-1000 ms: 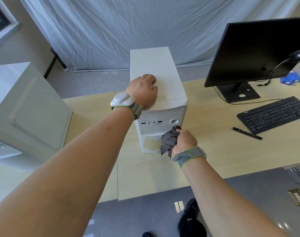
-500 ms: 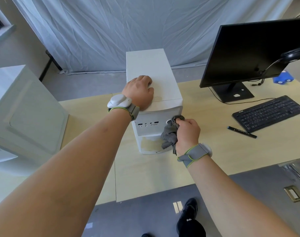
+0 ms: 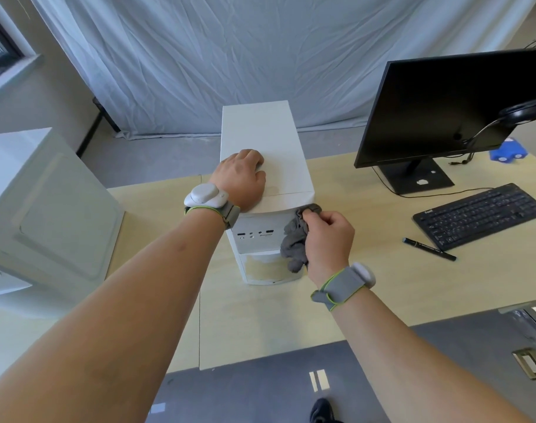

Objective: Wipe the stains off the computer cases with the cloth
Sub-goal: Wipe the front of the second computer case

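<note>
A white computer case (image 3: pixel 269 141) stands upright in the middle of the wooden desk (image 3: pixel 367 285), its front panel facing me. My left hand (image 3: pixel 244 177) rests palm down on its top near the front edge. My right hand (image 3: pixel 327 239) grips a crumpled grey cloth (image 3: pixel 294 242) and presses it against the upper right corner of the front panel, just under the top edge. A yellowish patch shows on the lower front panel (image 3: pixel 265 268). A second white case (image 3: pixel 44 209) stands at the left.
At the right of the desk stand a black monitor (image 3: pixel 444 108), a black keyboard (image 3: pixel 480 215) and a black pen (image 3: pixel 428 248). A headset (image 3: pixel 523 112) hangs by the monitor. A blue object (image 3: pixel 506 152) lies behind. A grey curtain hangs at the back.
My right hand has carried the cloth up the front panel, from the lower part to the top right corner. My left hand has stayed on the case top.
</note>
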`<move>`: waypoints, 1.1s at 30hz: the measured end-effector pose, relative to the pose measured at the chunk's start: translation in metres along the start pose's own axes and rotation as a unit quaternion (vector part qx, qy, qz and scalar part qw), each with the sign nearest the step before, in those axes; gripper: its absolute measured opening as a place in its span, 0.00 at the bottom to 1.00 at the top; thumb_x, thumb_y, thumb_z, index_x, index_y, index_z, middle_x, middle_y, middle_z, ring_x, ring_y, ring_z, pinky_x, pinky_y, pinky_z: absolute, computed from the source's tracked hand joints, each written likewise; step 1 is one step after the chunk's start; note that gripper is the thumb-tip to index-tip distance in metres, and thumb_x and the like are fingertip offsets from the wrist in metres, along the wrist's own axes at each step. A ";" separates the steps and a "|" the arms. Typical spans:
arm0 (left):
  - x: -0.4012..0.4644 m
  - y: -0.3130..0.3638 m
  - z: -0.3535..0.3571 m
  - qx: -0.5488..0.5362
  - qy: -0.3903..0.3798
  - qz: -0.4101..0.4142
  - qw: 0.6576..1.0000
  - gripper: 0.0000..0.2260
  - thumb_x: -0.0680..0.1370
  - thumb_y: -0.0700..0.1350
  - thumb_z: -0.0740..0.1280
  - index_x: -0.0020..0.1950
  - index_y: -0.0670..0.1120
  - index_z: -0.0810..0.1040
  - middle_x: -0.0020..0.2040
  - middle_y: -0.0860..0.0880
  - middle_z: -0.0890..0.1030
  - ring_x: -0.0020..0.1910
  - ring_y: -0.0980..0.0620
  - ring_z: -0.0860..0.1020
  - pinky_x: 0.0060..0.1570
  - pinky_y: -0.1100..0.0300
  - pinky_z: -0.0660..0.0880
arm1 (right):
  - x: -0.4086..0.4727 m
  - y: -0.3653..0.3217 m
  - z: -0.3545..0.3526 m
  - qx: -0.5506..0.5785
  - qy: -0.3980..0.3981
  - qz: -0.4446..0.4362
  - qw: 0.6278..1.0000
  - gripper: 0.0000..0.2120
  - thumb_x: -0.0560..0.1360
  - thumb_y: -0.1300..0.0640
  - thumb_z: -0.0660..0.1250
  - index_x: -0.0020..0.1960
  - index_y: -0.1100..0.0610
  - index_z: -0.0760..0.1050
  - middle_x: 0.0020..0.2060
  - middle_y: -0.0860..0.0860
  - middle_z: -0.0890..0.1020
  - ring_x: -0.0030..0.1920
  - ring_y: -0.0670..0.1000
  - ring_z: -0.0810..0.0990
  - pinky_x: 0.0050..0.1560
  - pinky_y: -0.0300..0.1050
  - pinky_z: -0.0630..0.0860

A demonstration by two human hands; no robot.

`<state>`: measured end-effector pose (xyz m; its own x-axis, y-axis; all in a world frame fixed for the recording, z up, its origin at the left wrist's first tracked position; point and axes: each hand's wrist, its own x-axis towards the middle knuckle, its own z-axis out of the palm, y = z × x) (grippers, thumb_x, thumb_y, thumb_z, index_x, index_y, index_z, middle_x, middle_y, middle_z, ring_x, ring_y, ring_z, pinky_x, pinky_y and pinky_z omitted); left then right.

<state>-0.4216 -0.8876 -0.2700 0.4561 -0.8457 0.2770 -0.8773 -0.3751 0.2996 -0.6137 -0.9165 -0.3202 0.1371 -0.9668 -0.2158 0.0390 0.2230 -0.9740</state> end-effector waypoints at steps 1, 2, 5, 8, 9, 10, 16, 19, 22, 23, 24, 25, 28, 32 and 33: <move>0.001 0.002 -0.001 0.004 -0.004 -0.001 1.000 0.12 0.80 0.46 0.59 0.61 0.47 0.74 0.63 0.49 0.78 0.59 0.44 0.74 0.56 0.54 0.70 | -0.003 -0.001 0.000 -0.012 -0.008 0.001 1.000 0.09 0.71 0.53 0.73 0.38 0.57 0.76 0.33 0.52 0.80 0.35 0.54 0.76 0.37 0.52 0.78; -0.002 -0.001 0.000 0.004 -0.008 0.000 1.000 0.12 0.80 0.46 0.59 0.61 0.47 0.74 0.63 0.49 0.78 0.59 0.44 0.74 0.56 0.54 0.70 | -0.010 0.003 0.002 -0.018 -0.015 0.005 1.000 0.10 0.69 0.51 0.72 0.39 0.57 0.76 0.33 0.52 0.80 0.35 0.55 0.77 0.37 0.55 0.79; -0.001 0.000 0.000 0.007 -0.010 -0.001 1.000 0.12 0.80 0.45 0.60 0.61 0.46 0.75 0.64 0.48 0.77 0.60 0.43 0.74 0.58 0.54 0.70 | -0.013 0.002 0.006 -0.039 -0.069 0.016 0.997 0.13 0.69 0.50 0.72 0.36 0.59 0.75 0.30 0.51 0.78 0.33 0.54 0.74 0.36 0.56 0.78; -0.002 -0.001 -0.001 0.012 -0.016 0.002 1.000 0.11 0.80 0.46 0.59 0.60 0.46 0.75 0.64 0.48 0.77 0.60 0.42 0.74 0.57 0.53 0.71 | -0.011 0.002 0.006 -0.007 -0.108 0.037 0.993 0.14 0.69 0.52 0.74 0.35 0.62 0.75 0.31 0.59 0.77 0.33 0.58 0.74 0.35 0.57 0.76; -0.003 0.001 0.000 0.017 -0.018 0.003 1.000 0.11 0.80 0.46 0.58 0.59 0.46 0.75 0.63 0.48 0.77 0.59 0.42 0.75 0.56 0.53 0.71 | -0.009 0.002 0.001 0.025 -0.114 0.067 0.991 0.15 0.68 0.51 0.74 0.36 0.62 0.76 0.33 0.64 0.77 0.33 0.61 0.75 0.32 0.57 0.75; -0.001 0.001 -0.001 0.021 -0.019 0.002 1.000 0.11 0.80 0.46 0.58 0.58 0.46 0.75 0.63 0.47 0.77 0.58 0.42 0.75 0.55 0.52 0.72 | -0.004 0.003 0.000 0.057 -0.133 0.103 0.984 0.16 0.68 0.50 0.74 0.38 0.63 0.75 0.35 0.67 0.77 0.31 0.61 0.73 0.30 0.54 0.71; 0.007 0.016 -0.001 0.006 -0.029 -0.061 0.998 0.11 0.76 0.43 0.56 0.54 0.43 0.75 0.57 0.45 0.76 0.56 0.41 0.74 0.53 0.49 0.73 | -0.019 0.002 0.023 0.142 -0.189 0.225 0.945 0.14 0.69 0.56 0.73 0.43 0.68 0.81 0.40 0.69 0.81 0.35 0.62 0.78 0.35 0.54 0.72; 0.003 0.019 0.005 -0.012 -0.015 -0.077 0.997 0.12 0.76 0.40 0.58 0.57 0.43 0.75 0.58 0.45 0.77 0.57 0.42 0.73 0.55 0.50 0.72 | -0.031 -0.001 0.035 0.113 -0.269 0.283 0.914 0.09 0.73 0.56 0.68 0.39 0.60 0.75 0.34 0.63 0.74 0.29 0.53 0.70 0.32 0.47 0.64; 0.004 0.014 0.001 -0.060 -0.019 -0.102 0.993 0.14 0.76 0.39 0.61 0.61 0.45 0.77 0.63 0.48 0.77 0.61 0.45 0.74 0.59 0.54 0.72 | -0.036 -0.002 0.052 0.108 -0.309 0.307 0.894 0.06 0.74 0.59 0.68 0.38 0.56 0.74 0.33 0.54 0.75 0.30 0.52 0.70 0.32 0.47 0.64; 0.005 0.014 -0.001 -0.068 -0.017 -0.106 0.992 0.14 0.77 0.39 0.62 0.61 0.45 0.78 0.65 0.49 0.77 0.62 0.46 0.75 0.60 0.57 0.71 | -0.036 -0.002 0.055 0.091 -0.294 0.291 0.906 0.04 0.72 0.60 0.69 0.39 0.58 0.76 0.34 0.55 0.77 0.32 0.54 0.74 0.33 0.49 0.69; 0.005 0.014 -0.001 -0.069 -0.014 -0.108 0.992 0.15 0.77 0.39 0.62 0.62 0.45 0.78 0.67 0.50 0.77 0.63 0.46 0.74 0.60 0.58 0.70 | -0.035 -0.002 0.054 0.089 -0.286 0.279 0.912 0.04 0.72 0.60 0.70 0.41 0.61 0.79 0.36 0.56 0.80 0.35 0.57 0.78 0.35 0.52 0.74; 0.004 0.014 -0.001 -0.062 -0.012 -0.108 0.992 0.15 0.77 0.40 0.62 0.63 0.46 0.77 0.68 0.50 0.76 0.64 0.47 0.74 0.60 0.58 0.70 | -0.032 -0.004 0.049 0.102 -0.287 0.280 0.910 0.08 0.72 0.59 0.70 0.45 0.65 0.80 0.38 0.58 0.82 0.37 0.59 0.81 0.35 0.53 0.77; 0.001 0.015 0.002 -0.036 -0.011 -0.093 0.995 0.15 0.79 0.41 0.60 0.65 0.46 0.76 0.69 0.50 0.75 0.64 0.45 0.73 0.62 0.56 0.70 | -0.006 -0.005 0.012 0.136 -0.261 0.306 0.905 0.12 0.76 0.59 0.68 0.47 0.71 0.78 0.36 0.59 0.80 0.30 0.57 0.80 0.31 0.46 0.76; -0.001 0.019 0.005 -0.011 0.001 -0.078 0.997 0.14 0.78 0.41 0.60 0.63 0.45 0.75 0.67 0.48 0.76 0.62 0.44 0.74 0.61 0.53 0.72 | 0.028 -0.013 -0.036 0.158 -0.203 0.253 0.933 0.06 0.77 0.61 0.69 0.46 0.66 0.79 0.38 0.58 0.82 0.36 0.57 0.81 0.35 0.47 0.80; -0.001 0.020 0.006 -0.010 -0.001 -0.078 0.997 0.14 0.78 0.41 0.59 0.63 0.44 0.75 0.66 0.48 0.76 0.62 0.43 0.74 0.61 0.52 0.72 | 0.031 -0.012 -0.040 0.147 -0.196 0.221 0.944 0.05 0.77 0.62 0.70 0.46 0.65 0.79 0.37 0.58 0.82 0.36 0.57 0.81 0.35 0.47 0.80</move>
<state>-0.4403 -0.8961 -0.2695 0.5870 -0.7783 0.2230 -0.7920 -0.4950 0.3574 -0.6500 -0.9538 -0.3176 0.5577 -0.6630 -0.4994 0.1576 0.6752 -0.7206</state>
